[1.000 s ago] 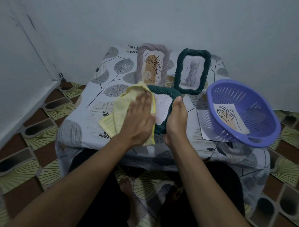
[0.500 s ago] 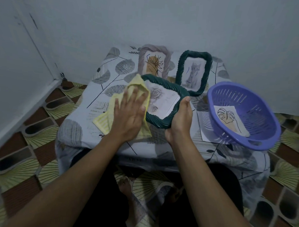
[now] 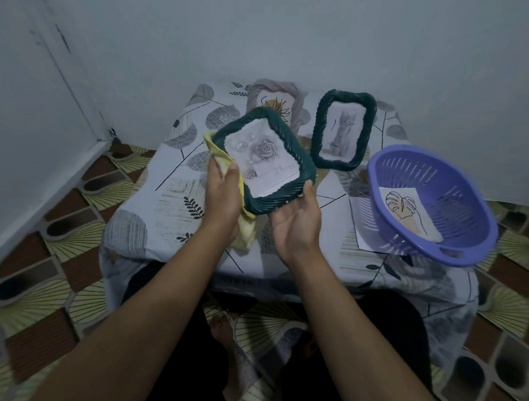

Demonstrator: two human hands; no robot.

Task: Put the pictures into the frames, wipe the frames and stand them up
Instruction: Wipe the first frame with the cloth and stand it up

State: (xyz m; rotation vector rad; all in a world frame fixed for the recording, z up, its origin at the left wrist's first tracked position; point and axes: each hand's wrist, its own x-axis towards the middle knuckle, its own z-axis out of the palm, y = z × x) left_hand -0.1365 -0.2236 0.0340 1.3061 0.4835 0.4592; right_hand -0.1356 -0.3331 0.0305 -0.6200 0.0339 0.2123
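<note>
Green frame between left hand and right hand

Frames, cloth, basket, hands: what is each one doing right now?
Rose frame: lifted off the table, tilted, picture inside.
Cloth: pinched by the left hand against the rose frame's left edge.
Cat frame: standing, picture inside.
Grey frame: standing, partly hidden behind the rose frame.
Basket: on the table, holding a loose leaf picture.
Right hand: grips the rose frame's lower corner.
</note>
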